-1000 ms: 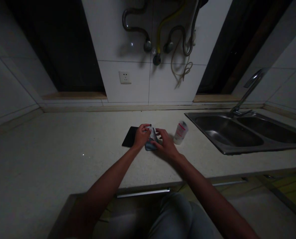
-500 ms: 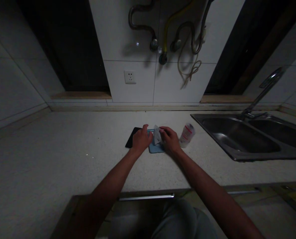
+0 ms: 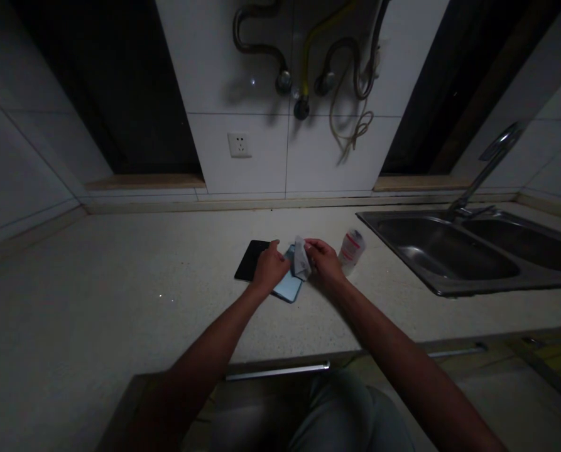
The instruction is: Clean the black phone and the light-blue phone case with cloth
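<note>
A light-blue, phone-like slab (image 3: 288, 287) lies slanted on the counter, partly under both hands. My left hand (image 3: 271, 267) grips its left edge, with the thumb over its face and the index finger stretched forward; the other fingers are hidden. Pinched in the fingers of my right hand (image 3: 325, 258) is a crumpled white tissue or wipe (image 3: 301, 258), which hangs over the upper right part of the slab. A flat black tablet-like object (image 3: 247, 262) sticks out to the left of my left hand.
Just right of my right hand stands a translucent cup (image 3: 352, 250) with red print. A steel double sink (image 3: 431, 251) with a tap (image 3: 485, 166) is set in the counter (image 3: 167, 270) on the right. Pipes and a socket (image 3: 239, 145) are on the tiled wall behind.
The light-blue slab has turned from square-on to slanted, its near end shifting slightly down. My right hand still holds the white tissue. The whole view has shifted a little.
</note>
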Available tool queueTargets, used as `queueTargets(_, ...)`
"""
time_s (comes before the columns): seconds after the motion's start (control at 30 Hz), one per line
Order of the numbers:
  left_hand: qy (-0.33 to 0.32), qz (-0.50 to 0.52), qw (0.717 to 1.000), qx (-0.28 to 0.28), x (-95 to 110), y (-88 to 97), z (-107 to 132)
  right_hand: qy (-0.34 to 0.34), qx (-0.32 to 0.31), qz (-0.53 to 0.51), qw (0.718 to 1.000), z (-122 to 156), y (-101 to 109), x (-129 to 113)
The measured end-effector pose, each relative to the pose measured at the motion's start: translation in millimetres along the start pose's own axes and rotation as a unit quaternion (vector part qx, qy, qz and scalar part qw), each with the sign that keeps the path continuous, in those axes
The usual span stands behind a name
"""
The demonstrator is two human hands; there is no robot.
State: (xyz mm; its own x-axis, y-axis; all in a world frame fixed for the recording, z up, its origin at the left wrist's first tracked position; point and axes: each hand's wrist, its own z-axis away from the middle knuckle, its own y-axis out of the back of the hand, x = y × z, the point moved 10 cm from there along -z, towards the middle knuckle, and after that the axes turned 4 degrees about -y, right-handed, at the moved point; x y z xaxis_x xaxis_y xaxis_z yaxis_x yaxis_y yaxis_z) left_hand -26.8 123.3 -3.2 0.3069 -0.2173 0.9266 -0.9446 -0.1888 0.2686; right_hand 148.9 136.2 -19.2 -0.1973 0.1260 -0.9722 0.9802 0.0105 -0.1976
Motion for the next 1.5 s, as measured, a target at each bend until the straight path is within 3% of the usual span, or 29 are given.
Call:
queueTargets(0.07, 0.06, 0.067, 0.996, -0.006, -12, -5.5, -2, 0.013, 0.012, 0.03, 0.999, -2, 4, 2)
queueTargets(0.17, 0.133, 0.211, 0.965, -0.082, -23, -30.3, 2, 0.078, 0.009, 0.079, 0.994, -1, 5, -6)
queueTargets(0.23, 0.139, 0.298, 0.937, -0.121, -20, -42.9, 5, 0.124, 0.019, 0.121, 0.985, 5, 5, -15)
queueTargets(0.33, 0.15, 0.331, 0.926, -0.106, -24, -46.0, 10, 0.175, 0.029, 0.193, 0.965, 14, 2, -28)
queueTargets(0.5, 0.143, 0.328, 0.931, -0.066, -32, -47.2, 11, 0.311, 0.005, 0.346, 0.885, 34, -20, -56)
queueTargets(0.63, 0.219, 0.417, 0.88, -0.058, -41, -57.4, 16, 0.379, 0.057, 0.406, 0.83, 46, -19, -71)
queueTargets(0.73, 0.258, 0.456, 0.846, -0.097, -35, -67.3, 21, 0.377, 0.043, 0.444, 0.812, 44, -21, -69)
queueTargets(0.93, 0.254, 0.479, 0.828, -0.141, -24, -77.2, 24, 0.325, -0.057, 0.528, 0.782, 37, -41, -48)
queueTargets(1.13, 0.244, 0.505, 0.817, -0.134, -22, -80.1, 25, 0.293, -0.085, 0.553, 0.775, 41, -54, -35)
queueTargets(1.3, 0.264, 0.562, 0.772, -0.137, -13, -83.3, 29, 0.306, -0.109, 0.553, 0.767, 49, -64, -33)
queueTargets(1.5, 0.277, 0.588, 0.75, -0.124, -14, -83.8, 28, 0.316, -0.153, 0.559, 0.752, 51, -75, -29)
